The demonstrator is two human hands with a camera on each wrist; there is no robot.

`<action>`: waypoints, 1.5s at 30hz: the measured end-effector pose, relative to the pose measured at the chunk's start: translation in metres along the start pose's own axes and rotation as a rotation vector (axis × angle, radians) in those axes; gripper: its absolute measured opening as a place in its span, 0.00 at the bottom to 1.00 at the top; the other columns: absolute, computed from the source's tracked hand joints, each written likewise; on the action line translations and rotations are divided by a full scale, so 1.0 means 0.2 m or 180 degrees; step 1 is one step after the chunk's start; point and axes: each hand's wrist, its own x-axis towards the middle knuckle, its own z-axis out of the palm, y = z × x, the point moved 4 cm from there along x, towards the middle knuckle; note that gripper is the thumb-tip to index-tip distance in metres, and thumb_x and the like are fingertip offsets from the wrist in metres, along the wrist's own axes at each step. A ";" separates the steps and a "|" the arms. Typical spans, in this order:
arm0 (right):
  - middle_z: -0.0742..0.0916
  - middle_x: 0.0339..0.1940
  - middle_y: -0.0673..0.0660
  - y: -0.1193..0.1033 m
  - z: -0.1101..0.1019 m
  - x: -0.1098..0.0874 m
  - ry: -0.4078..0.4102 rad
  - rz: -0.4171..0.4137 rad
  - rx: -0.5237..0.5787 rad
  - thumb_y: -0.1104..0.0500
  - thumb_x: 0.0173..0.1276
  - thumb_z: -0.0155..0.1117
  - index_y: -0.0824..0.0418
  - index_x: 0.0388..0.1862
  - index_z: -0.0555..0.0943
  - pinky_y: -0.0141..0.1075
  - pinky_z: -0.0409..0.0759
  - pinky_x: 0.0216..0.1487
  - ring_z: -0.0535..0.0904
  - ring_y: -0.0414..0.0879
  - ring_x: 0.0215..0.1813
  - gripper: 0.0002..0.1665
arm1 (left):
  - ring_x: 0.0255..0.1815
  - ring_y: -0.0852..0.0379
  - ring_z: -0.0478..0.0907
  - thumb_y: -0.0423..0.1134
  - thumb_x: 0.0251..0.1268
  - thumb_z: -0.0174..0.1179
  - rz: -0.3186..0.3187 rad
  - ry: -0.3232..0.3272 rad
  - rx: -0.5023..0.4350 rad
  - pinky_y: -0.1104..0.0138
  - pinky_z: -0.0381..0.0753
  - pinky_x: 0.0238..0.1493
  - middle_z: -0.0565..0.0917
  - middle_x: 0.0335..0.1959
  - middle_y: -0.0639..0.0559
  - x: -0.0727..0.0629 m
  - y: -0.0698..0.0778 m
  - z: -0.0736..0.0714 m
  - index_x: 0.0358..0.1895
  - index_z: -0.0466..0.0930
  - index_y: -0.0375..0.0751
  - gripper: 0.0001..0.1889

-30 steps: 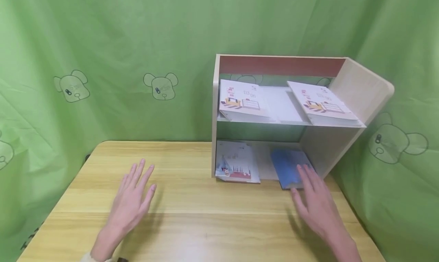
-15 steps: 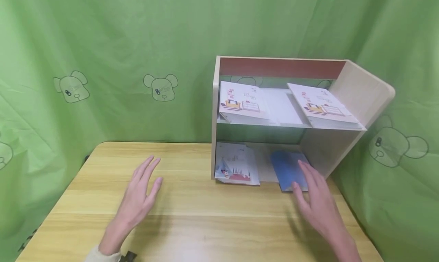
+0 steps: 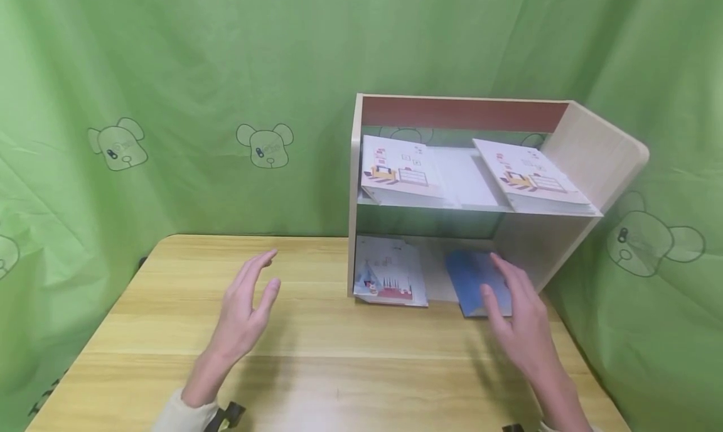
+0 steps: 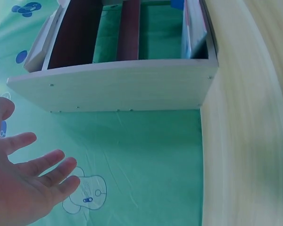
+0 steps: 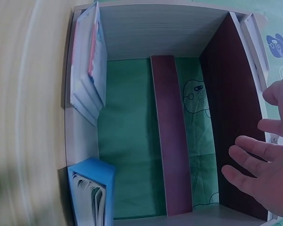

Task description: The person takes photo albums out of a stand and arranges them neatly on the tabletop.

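My left hand (image 3: 243, 313) hovers above the left part of the table, fingers loosely bent and holding nothing. In the left wrist view that hand (image 4: 28, 183) is spread beside the shelf's outer side panel. My right hand (image 3: 522, 325) is raised in front of the lower shelf, its fingers overlapping a blue book (image 3: 471, 281) in the head view. The right wrist view shows the right hand (image 5: 269, 155) with nothing in its grasp. Several books with white covers (image 3: 390, 272) lie at the lower left of the small wooden bookshelf (image 3: 599, 149).
On the upper shelf lie a left illustrated book (image 3: 401, 165) and a right illustrated book (image 3: 531, 171). The bookshelf stands at the back right of the wooden table (image 3: 316, 382). A green curtain (image 3: 198, 61) with bear-head outlines hangs behind and on both sides.
My left hand has moved right and slightly up, turning with its fingers more bent. The right hand has risen a little from the blue book's front edge. The books have stayed put.
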 end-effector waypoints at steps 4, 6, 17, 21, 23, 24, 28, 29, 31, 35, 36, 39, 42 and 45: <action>0.80 0.67 0.64 0.01 0.00 0.02 -0.0003 0.0045 0.0084 0.66 0.70 0.63 0.59 0.77 0.69 0.23 0.67 0.69 0.75 0.55 0.65 0.36 | 0.66 0.45 0.74 0.37 0.79 0.55 -0.0030 -0.0028 -0.0167 0.46 0.74 0.68 0.76 0.69 0.47 0.02 0.02 0.03 0.75 0.68 0.45 0.25; 0.80 0.67 0.64 0.01 0.01 0.02 0.0001 0.0068 0.0122 0.65 0.71 0.63 0.59 0.77 0.69 0.24 0.68 0.69 0.75 0.54 0.65 0.35 | 0.66 0.46 0.74 0.36 0.79 0.55 -0.0028 -0.0042 -0.0274 0.48 0.75 0.68 0.76 0.69 0.48 0.03 0.03 0.04 0.75 0.68 0.45 0.25; 0.81 0.67 0.60 -0.01 0.01 0.07 0.0088 0.0089 0.0306 0.68 0.71 0.63 0.57 0.77 0.70 0.24 0.70 0.68 0.76 0.47 0.66 0.35 | 0.63 0.48 0.78 0.32 0.78 0.54 0.0051 0.0060 -0.0816 0.52 0.78 0.66 0.79 0.66 0.50 0.07 0.08 0.11 0.73 0.71 0.47 0.23; 0.81 0.66 0.60 -0.03 0.00 0.09 0.0149 0.0086 0.0395 0.70 0.70 0.64 0.58 0.76 0.71 0.26 0.72 0.68 0.76 0.43 0.66 0.35 | 0.63 0.50 0.78 0.31 0.79 0.53 0.0044 0.0064 -0.0982 0.55 0.78 0.67 0.79 0.66 0.51 0.09 0.10 0.13 0.72 0.71 0.48 0.23; 0.81 0.65 0.61 -0.04 0.00 0.10 0.0176 0.0092 0.0446 0.71 0.70 0.64 0.59 0.75 0.71 0.26 0.72 0.68 0.76 0.44 0.65 0.35 | 0.63 0.51 0.77 0.32 0.79 0.53 0.0046 0.0065 -0.1020 0.57 0.78 0.67 0.78 0.66 0.51 0.11 0.12 0.14 0.72 0.71 0.48 0.23; 0.82 0.65 0.61 -0.04 0.00 0.10 0.0186 0.0100 0.0464 0.71 0.70 0.65 0.59 0.75 0.71 0.25 0.72 0.68 0.76 0.46 0.65 0.35 | 0.64 0.51 0.77 0.32 0.79 0.52 0.0044 0.0067 -0.1039 0.57 0.78 0.67 0.78 0.66 0.52 0.12 0.13 0.14 0.73 0.71 0.48 0.22; 0.82 0.65 0.61 -0.05 0.01 0.12 0.0196 0.0154 0.0500 0.71 0.70 0.65 0.59 0.75 0.71 0.25 0.73 0.67 0.77 0.48 0.65 0.35 | 0.64 0.51 0.76 0.33 0.80 0.52 0.0025 0.0069 -0.1112 0.53 0.79 0.66 0.78 0.66 0.52 0.14 0.15 0.17 0.72 0.71 0.47 0.22; 0.82 0.65 0.61 -0.05 0.01 0.12 0.0197 0.0163 0.0498 0.71 0.70 0.65 0.59 0.75 0.71 0.26 0.73 0.67 0.77 0.47 0.65 0.35 | 0.64 0.51 0.76 0.34 0.80 0.52 0.0015 0.0065 -0.1136 0.53 0.79 0.66 0.78 0.66 0.52 0.15 0.15 0.17 0.72 0.72 0.47 0.22; 0.82 0.64 0.62 -0.06 0.02 0.13 0.0208 0.0161 0.0519 0.71 0.70 0.64 0.60 0.75 0.71 0.27 0.74 0.66 0.77 0.44 0.65 0.34 | 0.64 0.51 0.76 0.34 0.80 0.52 0.0005 0.0058 -0.1195 0.52 0.78 0.66 0.79 0.65 0.51 0.16 0.16 0.18 0.72 0.72 0.46 0.21; 0.82 0.63 0.63 -0.09 0.02 0.16 0.0232 0.0151 0.0621 0.71 0.71 0.64 0.60 0.74 0.72 0.28 0.75 0.67 0.76 0.38 0.64 0.33 | 0.64 0.51 0.77 0.34 0.80 0.53 -0.0014 0.0053 -0.1330 0.49 0.77 0.67 0.80 0.63 0.49 0.19 0.19 0.20 0.71 0.72 0.46 0.21; 0.82 0.63 0.62 -0.09 0.02 0.16 0.0230 0.0163 0.0640 0.71 0.71 0.64 0.59 0.74 0.72 0.28 0.75 0.67 0.76 0.37 0.64 0.33 | 0.64 0.51 0.77 0.34 0.80 0.53 -0.0014 0.0048 -0.1371 0.48 0.77 0.67 0.80 0.63 0.48 0.20 0.20 0.20 0.71 0.72 0.46 0.21; 0.83 0.63 0.62 -0.09 0.03 0.17 0.0232 0.0197 0.0656 0.71 0.71 0.63 0.59 0.74 0.72 0.28 0.75 0.66 0.76 0.35 0.63 0.33 | 0.64 0.50 0.77 0.32 0.79 0.53 -0.0012 0.0047 -0.1437 0.49 0.77 0.67 0.80 0.63 0.46 0.23 0.22 0.22 0.71 0.72 0.43 0.21; 0.83 0.63 0.61 -0.09 0.04 0.19 0.0207 0.0246 0.0654 0.70 0.72 0.63 0.57 0.75 0.71 0.27 0.75 0.66 0.77 0.39 0.63 0.33 | 0.64 0.50 0.76 0.31 0.78 0.53 0.0015 0.0068 -0.1459 0.53 0.78 0.67 0.80 0.63 0.46 0.25 0.24 0.24 0.70 0.73 0.41 0.21; 0.83 0.63 0.60 -0.10 0.04 0.21 0.0191 0.0248 0.0694 0.69 0.72 0.64 0.57 0.75 0.71 0.27 0.75 0.66 0.78 0.47 0.63 0.33 | 0.64 0.52 0.76 0.32 0.78 0.54 0.0046 0.0096 -0.1483 0.55 0.78 0.66 0.80 0.63 0.47 0.27 0.24 0.25 0.70 0.73 0.42 0.21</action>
